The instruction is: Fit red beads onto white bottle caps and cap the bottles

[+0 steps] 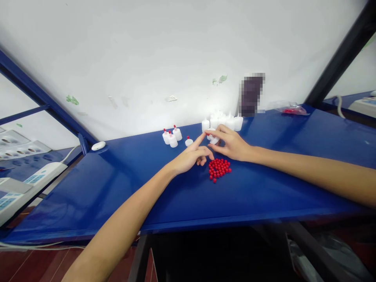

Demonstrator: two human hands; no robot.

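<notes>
Right hand (232, 143) pinches a smooth white plastic bottle (214, 140), twelve o'clock of the round red caps (219, 168); left hand (189, 158), fingers parted, points at it; glossy blue tabletop (117, 176) stretches toward nine, straight edge at six

White bottle (215, 140) partly hidden in the right grip (233, 143).

Open lane: counter (182, 203) between the forearms (131, 215), nearside of red caps (219, 169). Obstructed: white bottles (238, 123) beyond right hand (235, 145); red-tipped bottles (173, 141) beyond left hand (190, 157).
</notes>
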